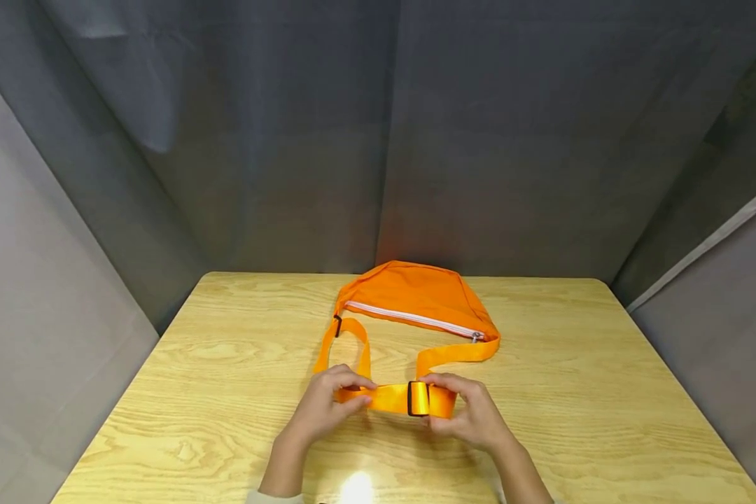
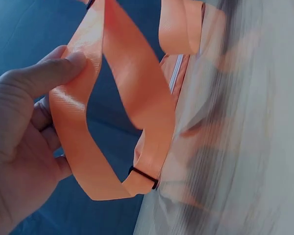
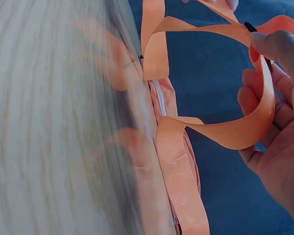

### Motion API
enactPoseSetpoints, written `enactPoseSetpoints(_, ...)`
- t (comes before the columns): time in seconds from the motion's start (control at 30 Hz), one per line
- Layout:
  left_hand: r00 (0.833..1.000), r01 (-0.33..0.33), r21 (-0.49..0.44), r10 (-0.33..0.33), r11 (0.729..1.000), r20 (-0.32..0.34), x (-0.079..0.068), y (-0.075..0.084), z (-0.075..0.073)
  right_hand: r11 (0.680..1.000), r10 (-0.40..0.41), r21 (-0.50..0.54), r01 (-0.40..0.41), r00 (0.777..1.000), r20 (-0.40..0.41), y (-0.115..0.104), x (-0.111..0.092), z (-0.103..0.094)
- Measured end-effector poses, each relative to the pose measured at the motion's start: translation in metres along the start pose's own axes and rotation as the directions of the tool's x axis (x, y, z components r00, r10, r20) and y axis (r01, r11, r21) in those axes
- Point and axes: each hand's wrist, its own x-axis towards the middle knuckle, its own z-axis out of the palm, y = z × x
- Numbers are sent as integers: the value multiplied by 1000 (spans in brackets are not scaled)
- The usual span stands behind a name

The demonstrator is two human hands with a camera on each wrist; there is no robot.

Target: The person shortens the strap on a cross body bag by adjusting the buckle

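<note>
An orange waist bag [image 1: 418,290] with a pale pink zipper lies toward the back of the table. Its orange strap [image 1: 390,397] loops forward from both ends and is raised in front between the two hands. My left hand [image 1: 330,402] pinches the strap between thumb and fingers, and the left wrist view shows the webbing [image 2: 71,98] hanging in a loop below it. With thumb and fingers, my right hand [image 1: 469,413] pinches the strap at the black slide buckle [image 1: 418,399]. A second black buckle [image 2: 143,177] sits on the strap near the bag's left end.
The wooden table [image 1: 227,364] bears the bag and has rounded far corners. Dark grey curtain [image 1: 290,140] stands behind it, with paler grey panels [image 1: 44,315] at the sides. A zipper pull [image 1: 476,337] hangs at the bag's right end.
</note>
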Motion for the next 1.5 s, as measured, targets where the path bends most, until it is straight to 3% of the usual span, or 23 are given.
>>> enactPoseSetpoints(0.23, 999, 35, -3, -35, 999, 27, 2, -2, 3, 999, 16, 35, -17, 1000, 21, 14, -2, 4)
enactPoseSetpoints(0.37, 998, 12, -58, -9, 998, 56, 9, 14, 7, 998, -18, 67, 16, 999, 34, 14, 0, 7)
enactPoseSetpoints(0.5, 998, 5, -85, 1, 996, 67, 15, 36, 6, 998, -22, 66, 19, 999, 46, -1, 5, 6)
enactPoseSetpoints(0.7, 997, 45, -79, -40, 996, 72, 14, 44, 3, 999, -16, 38, 14, 999, 45, -3, 4, 4)
enactPoseSetpoints(0.87, 996, 58, -90, -51, 994, 72, 10, 38, -2, 1000, 0, -10, 0, 1000, 26, 11, -1, 5)
enactPoseSetpoints(1.0, 996, 75, -85, -70, 994, 54, 7, 19, 2, 1000, 14, -24, -13, 1000, 21, 30, -7, 8)
enactPoseSetpoints(1.17, 998, 37, -99, -33, 994, 47, 8, 0, 12, 1000, 19, 23, -20, 1000, 25, 32, -9, 8)
enactPoseSetpoints(1.37, 995, -11, -167, 27, 986, 91, 15, 0, 21, 997, -17, 79, 13, 999, 47, 15, -2, 10)
enactPoseSetpoints(1.5, 995, 32, -183, -14, 983, 102, 17, 6, 23, 998, -20, 63, 18, 999, 33, 12, 0, 10)
